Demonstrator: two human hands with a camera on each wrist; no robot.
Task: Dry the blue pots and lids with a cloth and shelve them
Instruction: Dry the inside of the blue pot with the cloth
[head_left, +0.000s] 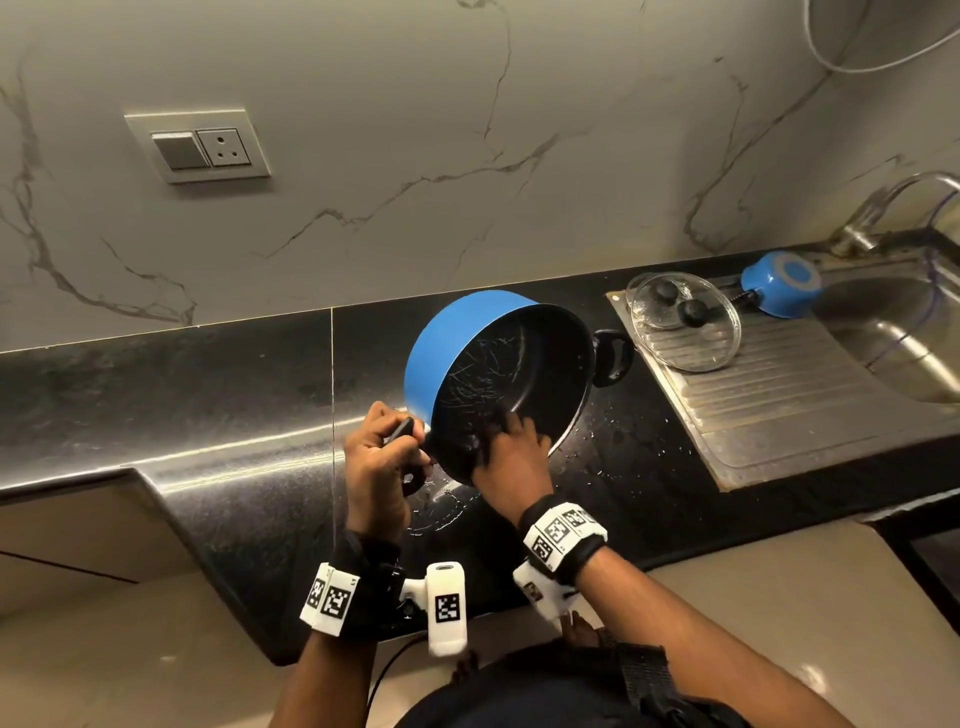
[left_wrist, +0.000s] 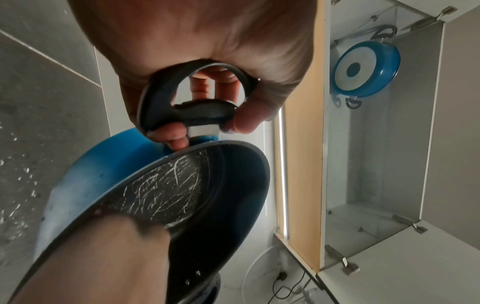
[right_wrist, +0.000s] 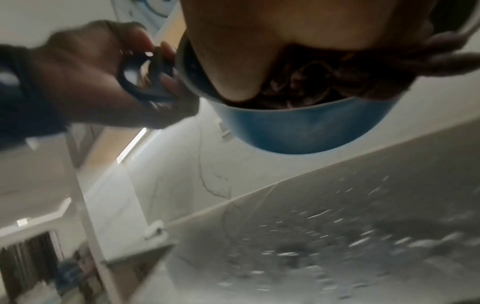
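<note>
A large blue pot (head_left: 457, 353) with a scratched black inside is held tilted above the black counter (head_left: 208, 395), its mouth toward me. My left hand (head_left: 379, 457) grips its near black loop handle (left_wrist: 161, 98). My right hand (head_left: 511, 452) reaches inside the pot and holds a dark crumpled cloth (right_wrist: 311, 82) against the inner wall. Two glass lids (head_left: 685, 322) with black knobs lie on the drainboard (head_left: 779, 415). A small blue pan (head_left: 782, 286) sits upside down beside the sink (head_left: 893, 332). Another blue pot (left_wrist: 366, 67) stands inside the open cabinet (left_wrist: 415, 144).
Water drops speckle the counter under the pot. A tap (head_left: 893, 208) stands behind the sink. A wall socket (head_left: 200, 148) is set in the marble wall at the left. The counter's front edge is cut at an angle at the lower left.
</note>
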